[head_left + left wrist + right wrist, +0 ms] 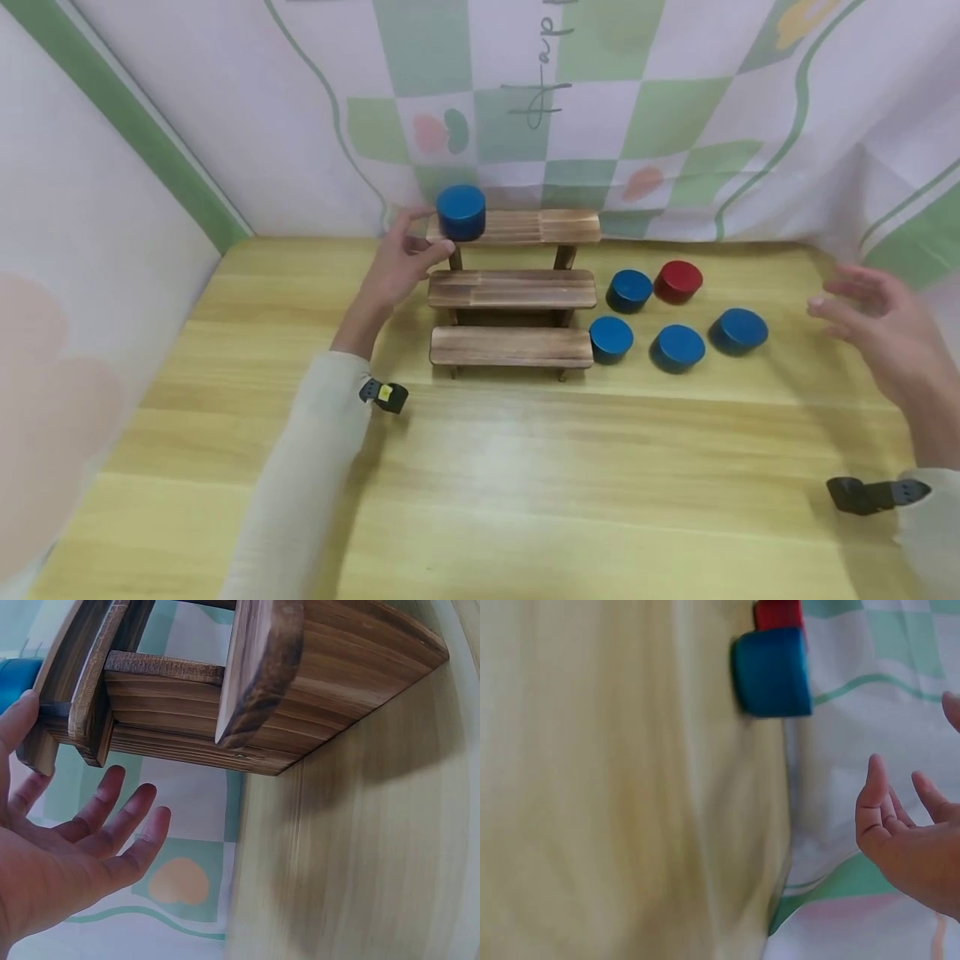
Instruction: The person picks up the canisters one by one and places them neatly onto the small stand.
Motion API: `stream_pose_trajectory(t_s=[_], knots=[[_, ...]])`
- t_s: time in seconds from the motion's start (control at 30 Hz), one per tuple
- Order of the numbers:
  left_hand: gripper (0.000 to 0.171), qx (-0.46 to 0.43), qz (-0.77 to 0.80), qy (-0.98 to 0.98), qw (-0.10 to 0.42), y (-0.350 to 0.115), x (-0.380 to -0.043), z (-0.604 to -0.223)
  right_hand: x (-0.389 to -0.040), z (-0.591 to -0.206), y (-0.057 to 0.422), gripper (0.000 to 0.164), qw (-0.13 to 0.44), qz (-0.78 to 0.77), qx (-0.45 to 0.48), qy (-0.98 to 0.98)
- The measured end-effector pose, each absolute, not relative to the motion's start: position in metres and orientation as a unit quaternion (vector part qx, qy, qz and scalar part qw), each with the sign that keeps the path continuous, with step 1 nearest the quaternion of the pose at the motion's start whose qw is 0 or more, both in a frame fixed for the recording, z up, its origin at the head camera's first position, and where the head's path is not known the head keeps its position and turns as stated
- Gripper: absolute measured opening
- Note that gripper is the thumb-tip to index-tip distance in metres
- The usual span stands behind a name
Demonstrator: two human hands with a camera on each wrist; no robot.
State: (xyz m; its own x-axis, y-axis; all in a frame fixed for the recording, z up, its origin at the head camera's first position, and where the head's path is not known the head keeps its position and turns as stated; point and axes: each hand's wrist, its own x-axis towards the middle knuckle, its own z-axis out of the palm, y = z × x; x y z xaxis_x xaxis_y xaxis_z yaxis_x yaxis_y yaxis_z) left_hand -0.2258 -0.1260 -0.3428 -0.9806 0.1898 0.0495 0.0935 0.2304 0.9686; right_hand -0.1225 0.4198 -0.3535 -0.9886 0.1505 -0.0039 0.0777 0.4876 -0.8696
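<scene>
On the left end of the top step of a wooden three-step rack (512,289) stands a round blue block (461,213). My left hand (401,265) is right at that block's left side, thumb tip near its lower front edge and index finger extended behind. In the left wrist view the blue block (19,681) shows only partly, by the thumb, and the other fingers of the left hand (82,847) are spread loosely beside the rack. My right hand (892,329) hovers at the far right with relaxed fingers, holding nothing.
Right of the rack, several more blue blocks (677,348) and a red block (678,282) stand on the wooden table (510,483). A checkered curtain (510,125) hangs behind the rack. In the right wrist view a blue block (772,673) overlaps the red one.
</scene>
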Motion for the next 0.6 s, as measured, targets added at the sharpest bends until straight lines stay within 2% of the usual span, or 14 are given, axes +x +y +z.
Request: stream_pose_trajectory(t_s=[0.2, 0.6], knots=[[0.057, 0.086, 0.618, 0.78, 0.037, -0.123, -0.225, -0.342, -0.113, -0.365, 0.434, 0.068, 0.007, 0.461, -0.042, -0.886], [0.058, 0.078, 0.619, 0.78, 0.039, -0.125, -0.227, -0.343, -0.117, -0.384, 0.442, 0.073, -0.069, 0.475, -0.01, -0.877]])
